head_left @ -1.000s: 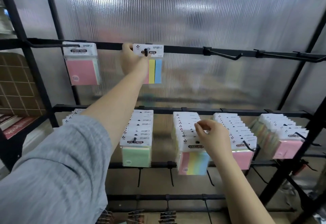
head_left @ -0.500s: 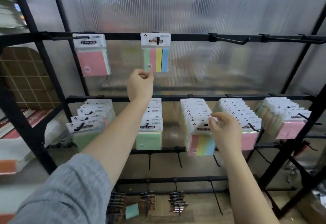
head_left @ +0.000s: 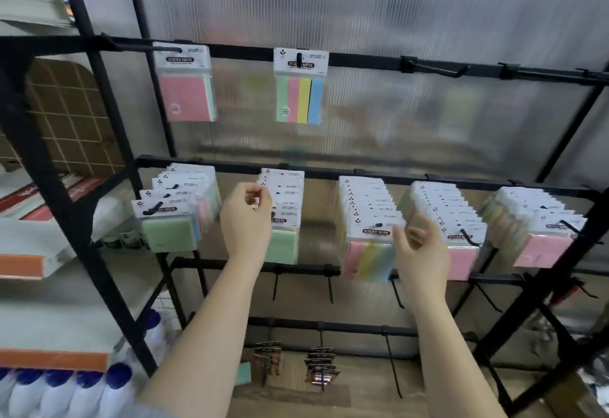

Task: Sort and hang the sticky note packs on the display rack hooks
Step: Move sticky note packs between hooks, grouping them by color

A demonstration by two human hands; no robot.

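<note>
On the top bar of the black rack point(head_left: 362, 60) hang a pink sticky note pack point(head_left: 186, 94) and a four-colour striped pack point(head_left: 300, 98), each alone on its hook. The middle bar carries several full hooks: a green-fronted row point(head_left: 168, 231), a green row point(head_left: 285, 248), a striped row point(head_left: 367, 259) and two pink rows point(head_left: 463, 261) point(head_left: 542, 249). My left hand point(head_left: 245, 223) hovers before the green row, fingers loosely curled, holding nothing. With fingers spread, my right hand point(head_left: 420, 253) sits at the right edge of the striped row's front pack.
Bare hooks point(head_left: 435, 70) stick out at the top bar's right end and along the lower bars point(head_left: 329, 285). Small dark clip packs point(head_left: 321, 365) hang near the floor. A slanted black post point(head_left: 49, 167) and shelves with blue-capped white bottles point(head_left: 66, 388) stand to the left.
My left hand let go of the striped pack on the top hook and dropped to the middle row. My right hand opened beside the striped row. The view tilted downward.
</note>
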